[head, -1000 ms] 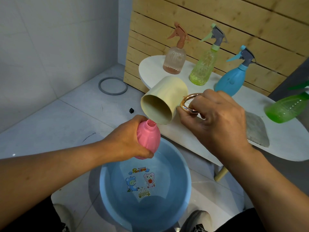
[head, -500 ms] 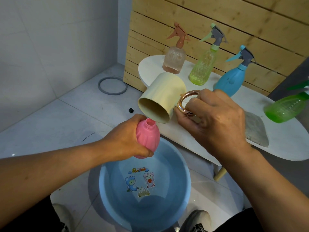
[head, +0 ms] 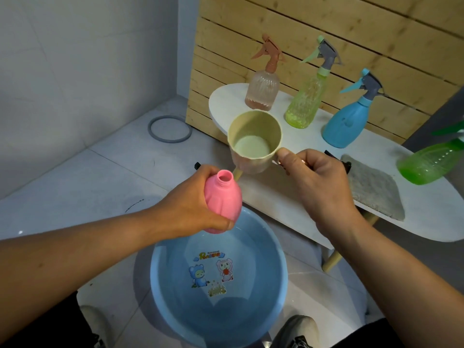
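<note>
- Pink bottle, uncapped, gripped in my left hand above the blue basin's far rim, probably so spills land there.
- Right hand pinches the cream cup by its handle, upright near the mouth.

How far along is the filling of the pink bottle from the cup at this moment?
Looks done: the cup, held nearly upright by the right hand, seems empty; nothing pours. In hand: the left hand grips the pink bottle over the blue basin. Left: its neck is bare, without a spray head; its fill level is hidden.
</note>
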A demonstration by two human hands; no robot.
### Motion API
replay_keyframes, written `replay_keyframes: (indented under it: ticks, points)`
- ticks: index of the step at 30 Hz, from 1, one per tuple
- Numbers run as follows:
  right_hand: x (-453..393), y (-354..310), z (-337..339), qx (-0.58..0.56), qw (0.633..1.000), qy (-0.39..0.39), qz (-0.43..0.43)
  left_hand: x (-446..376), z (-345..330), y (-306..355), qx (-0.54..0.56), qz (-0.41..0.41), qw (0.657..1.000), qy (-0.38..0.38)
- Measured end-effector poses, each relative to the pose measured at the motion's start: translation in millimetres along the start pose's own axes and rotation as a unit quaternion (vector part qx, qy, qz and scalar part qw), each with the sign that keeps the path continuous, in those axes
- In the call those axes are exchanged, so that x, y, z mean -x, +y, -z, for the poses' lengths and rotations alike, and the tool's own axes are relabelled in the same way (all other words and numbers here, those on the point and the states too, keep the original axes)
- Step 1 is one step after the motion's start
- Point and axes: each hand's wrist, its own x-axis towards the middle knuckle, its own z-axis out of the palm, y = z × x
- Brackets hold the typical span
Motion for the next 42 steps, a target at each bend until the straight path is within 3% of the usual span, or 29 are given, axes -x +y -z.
replay_keyframes:
  ticks: [7,11,16,24,29,33,36,42]
  points:
    - [-27.8,53.5,-22.8,0.02,0.97,-0.136,-0.2,-1.8,4.9,-3.6,0.03,0.015,0.999,0.02]
    - [-26.6,108.8,-54.4,0.091,0.951,-0.182,-0.234,-4.2,3.2,-4.1,0.032,0.023,0.999,0.014]
    - [-16.0,172.1,-84.0,0.214,0.918,-0.261,-0.208,-4.8,-5.2,-5.4,0.02,0.021,1.0,0.001]
    - [6.6,229.6,-104.8,0.484,0.807,-0.334,-0.06,-9.3,-11.4,-9.7,-0.002,0.045,0.999,0.02]
    - [19.0,252.6,-119.5,0.565,0.733,-0.378,0.007,-12.8,-13.5,-13.1,-0.021,0.057,0.998,0.021]
    - [29.2,263.7,-131.4,0.584,0.713,-0.387,0.021,-13.4,-13.7,-15.0,-0.028,0.065,0.997,0.019]
    - [36.7,267.0,-140.2,0.554,0.733,-0.394,-0.006,-14.1,-12.6,-14.7,-0.033,0.066,0.997,0.019]
    - [41.7,267.2,-141.8,0.316,0.859,-0.348,-0.202,-13.6,-6.8,-13.5,-0.032,0.059,0.998,0.02]
